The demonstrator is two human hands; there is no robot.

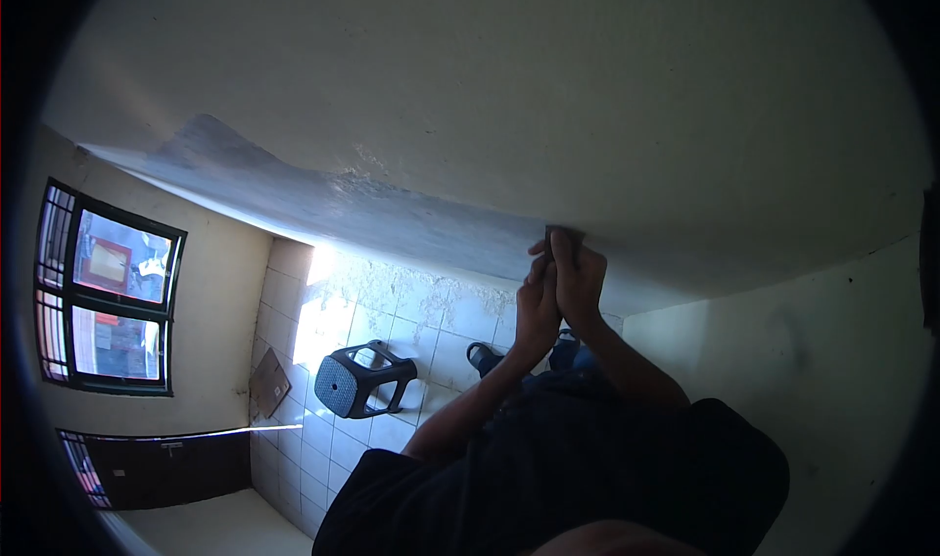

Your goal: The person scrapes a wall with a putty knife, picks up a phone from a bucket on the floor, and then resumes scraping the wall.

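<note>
Both my hands are raised together against a white wall [509,96]. My left hand [538,301] lies flat against my right hand [578,280], fingers stretched toward the wall. A small dark flat piece [564,231] sits at their fingertips, pressed onto the wall surface; what it is cannot be made out. Beside it the wall carries a long grey, rougher band [323,199] running to the left. My dark sleeves and torso fill the lower middle.
Below lies a pale tiled floor [343,321] with a sunlit patch. A dark plastic stool [364,378] stands on it, near my dark shoes [485,357]. A barred window [108,292] is at left, a brown flat board [268,384] leans by the wall.
</note>
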